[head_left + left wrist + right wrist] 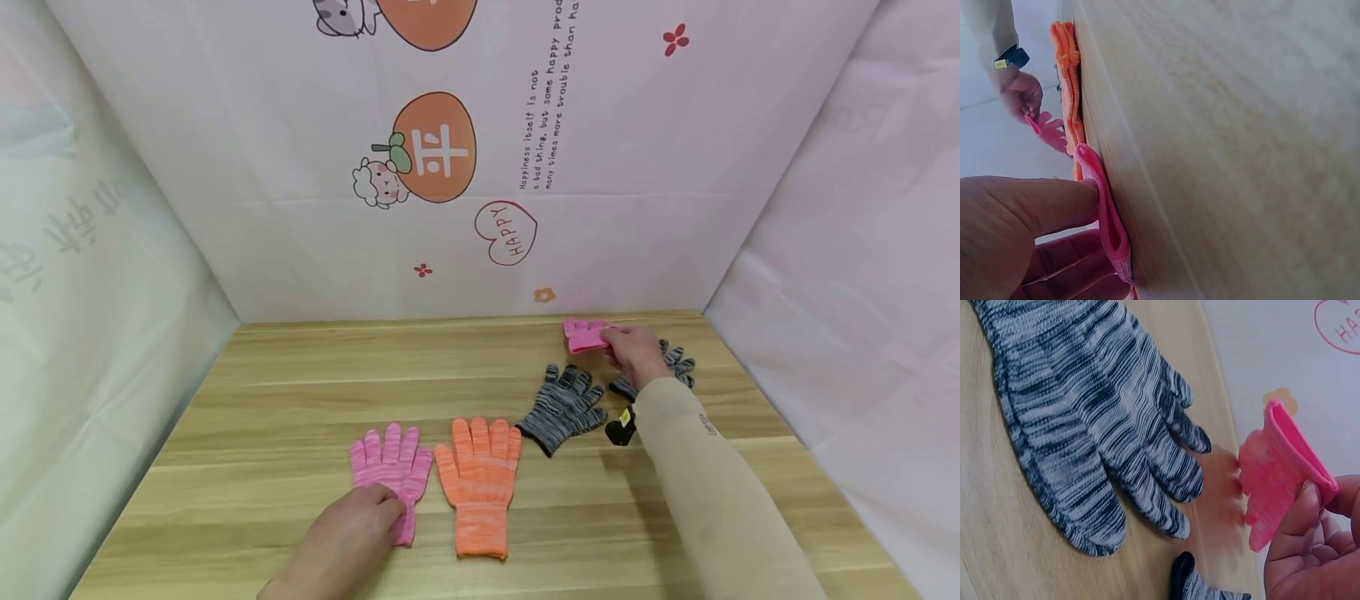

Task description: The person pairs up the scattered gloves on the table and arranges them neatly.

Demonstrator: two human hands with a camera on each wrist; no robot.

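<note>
At the left of the wood-grain tabletop [300,400], you have your left hand [341,542] over the cuff of a pink knitted-fabric glove [393,458], thumb and fingers closed about that cuff. The glove lies flat, its long axis running from you towards the back, slightly leftward; its fingers point at the printed white cloth backdrop [225,167] and its cuff faces you. In the left wrist view, the cuff's mouth gapes a little near your thumb.

Just right of it lies a bright orange knitted-fabric glove [483,475], its long axis nearly straight away from you, fingers to the back, cuff nearest you. Next along, a grey-and-black streaked knitted-fabric glove [562,408] lies diagonally, its black-edged cuff near the orange fingertips and its fingers aimed back and right.

Farther right, near the back edge, you hold a second, bright pink glove [583,335] by the cuff, pinched between the thumb and fingers of your right hand [637,350]. Its cuff is raised and its fingers slope down towards the backdrop; you cannot tell whether their tips touch the wood. Partly hidden behind that hand lies another grey-and-black glove [678,364], fingers pointing back and right.
</note>
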